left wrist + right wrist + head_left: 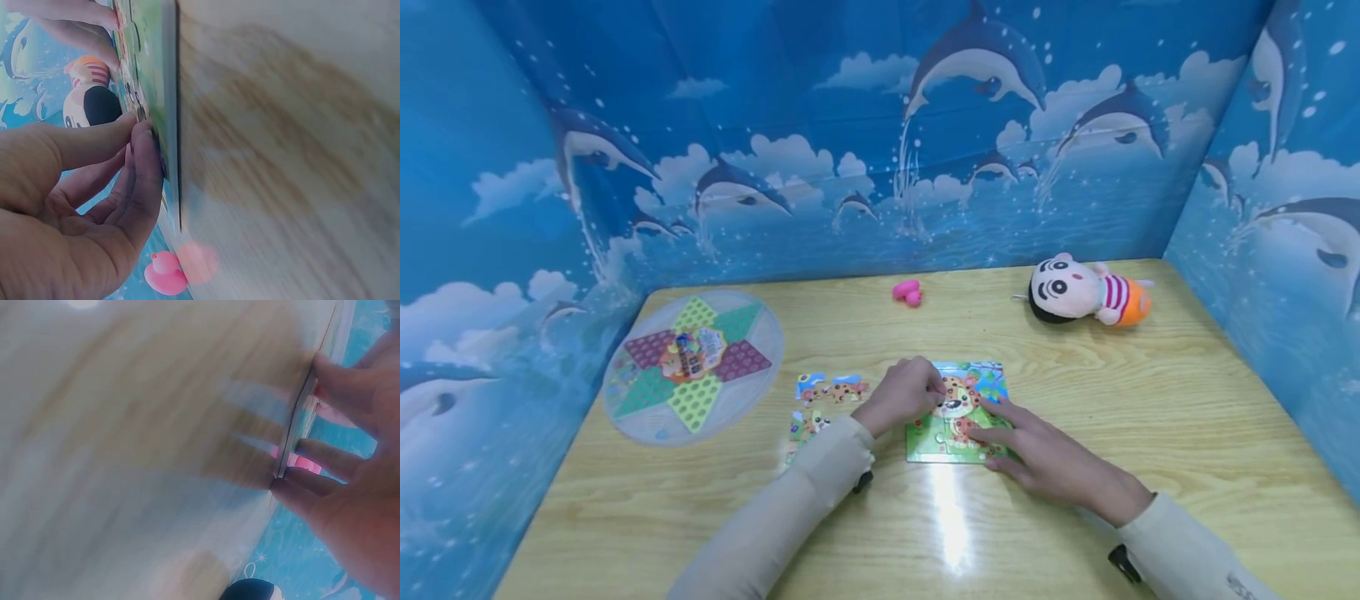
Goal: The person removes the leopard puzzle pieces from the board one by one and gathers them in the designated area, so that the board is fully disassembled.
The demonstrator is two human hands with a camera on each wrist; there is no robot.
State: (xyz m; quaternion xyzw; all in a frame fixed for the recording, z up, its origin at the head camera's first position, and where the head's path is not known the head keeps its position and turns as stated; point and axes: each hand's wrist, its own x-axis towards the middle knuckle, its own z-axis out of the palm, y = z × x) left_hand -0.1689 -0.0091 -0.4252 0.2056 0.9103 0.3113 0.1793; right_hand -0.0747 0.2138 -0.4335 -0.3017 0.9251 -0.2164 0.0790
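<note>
A jigsaw puzzle (928, 447) with a spotted cartoon animal lies on the table in front of me. My left hand (904, 392) is over its left side. In the left wrist view the thumb and forefinger of the left hand (100, 181) pinch a puzzle piece at the picture's surface, mostly hidden by the fingertips. My right hand (1048, 454) rests at the puzzle's right edge with its fingers spread over the picture. In the right wrist view, the fingertips of the right hand (350, 444) touch the board's edge (292, 425).
Left of the puzzle lie several loose puzzle pieces (842, 390), partly behind my left sleeve. A round star-patterned game board (747, 408) is at the far left. Pink toy ducks (907, 292) sit at the back, and a plush doll (1086, 292) lies at the back right.
</note>
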